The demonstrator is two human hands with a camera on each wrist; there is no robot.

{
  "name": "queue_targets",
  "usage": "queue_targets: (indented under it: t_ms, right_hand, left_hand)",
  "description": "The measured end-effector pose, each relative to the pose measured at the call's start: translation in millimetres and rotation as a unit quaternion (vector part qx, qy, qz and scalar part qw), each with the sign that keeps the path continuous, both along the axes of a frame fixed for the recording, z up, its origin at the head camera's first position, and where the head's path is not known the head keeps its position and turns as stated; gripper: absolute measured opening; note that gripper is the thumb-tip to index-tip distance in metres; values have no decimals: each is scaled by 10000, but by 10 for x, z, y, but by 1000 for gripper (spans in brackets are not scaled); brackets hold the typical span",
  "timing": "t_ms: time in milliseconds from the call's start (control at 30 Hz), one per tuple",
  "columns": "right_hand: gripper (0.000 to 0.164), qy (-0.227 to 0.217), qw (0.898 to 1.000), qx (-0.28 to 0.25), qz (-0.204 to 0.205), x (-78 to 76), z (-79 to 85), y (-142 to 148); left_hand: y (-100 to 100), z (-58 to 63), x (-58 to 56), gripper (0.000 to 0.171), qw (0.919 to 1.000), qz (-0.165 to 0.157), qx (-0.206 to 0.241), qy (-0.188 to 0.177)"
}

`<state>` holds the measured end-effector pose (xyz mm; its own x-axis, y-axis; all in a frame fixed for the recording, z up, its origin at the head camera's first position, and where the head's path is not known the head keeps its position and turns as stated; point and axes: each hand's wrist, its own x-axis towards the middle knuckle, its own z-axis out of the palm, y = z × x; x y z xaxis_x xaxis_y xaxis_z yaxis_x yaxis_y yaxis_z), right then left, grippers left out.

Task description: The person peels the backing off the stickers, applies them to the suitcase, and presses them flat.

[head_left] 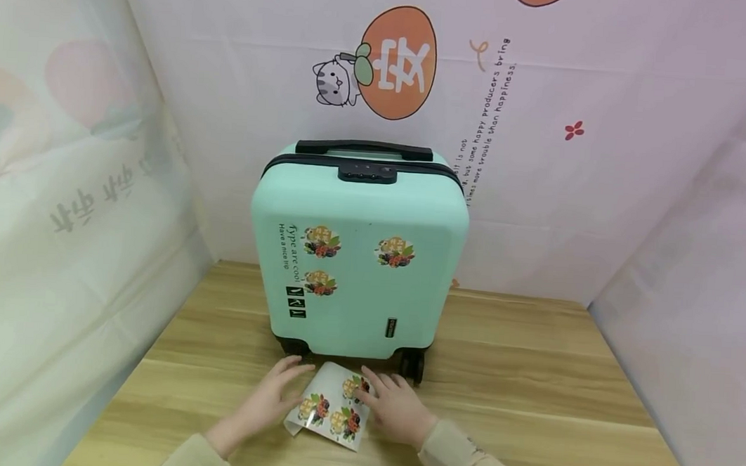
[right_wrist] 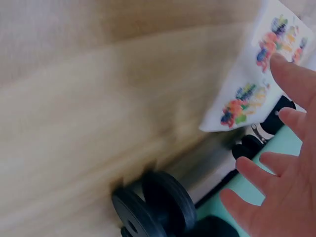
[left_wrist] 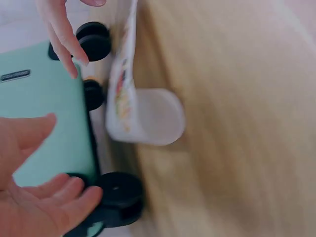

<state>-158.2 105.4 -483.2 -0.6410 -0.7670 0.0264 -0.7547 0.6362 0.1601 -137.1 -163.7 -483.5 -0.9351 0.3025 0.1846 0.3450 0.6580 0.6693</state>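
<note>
A white sheet of fruit stickers (head_left: 328, 404) lies in front of a mint-green suitcase (head_left: 349, 316), its near left corner curled, as the left wrist view confirms with the curled sheet (left_wrist: 158, 116). My left hand (head_left: 269, 400) is beside the sheet's left edge; in the left wrist view the left hand (left_wrist: 44, 202) has loosely spread fingers holding nothing. At the right edge is my right hand (head_left: 397, 407), fingers spread. In the right wrist view the right hand's thumb (right_wrist: 291, 76) overlaps the sticker sheet (right_wrist: 237, 111); whether it touches is unclear.
The suitcase stands upright on black wheels (head_left: 412, 366), with a black handle (head_left: 365, 147) and combination lock (head_left: 367, 172). Fruit stickers (head_left: 395, 252) are on its front beside printed lettering. Wooden tabletop (head_left: 530, 382) surrounds it, with printed cloth (head_left: 539, 199) behind and at both sides.
</note>
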Motion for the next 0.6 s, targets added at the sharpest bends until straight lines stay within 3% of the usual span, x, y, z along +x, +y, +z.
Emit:
queue_targets:
  t_ms: [200, 433, 600]
  right_hand:
    - [68, -710, 9973, 203, -64, 29, -92, -11]
    - [57, -1730, 9842, 257, -289, 27, -161, -64]
    - [53, -1756, 9836, 91, -404, 21, -209, -94]
  left_hand:
    - [-4, -146, 16, 57, 9970, 71, 209, -739]
    - [4, -238, 7, 60, 9839, 279, 993, -1459]
    - [9, -309, -16, 61, 9705, 433, 1599, -1751]
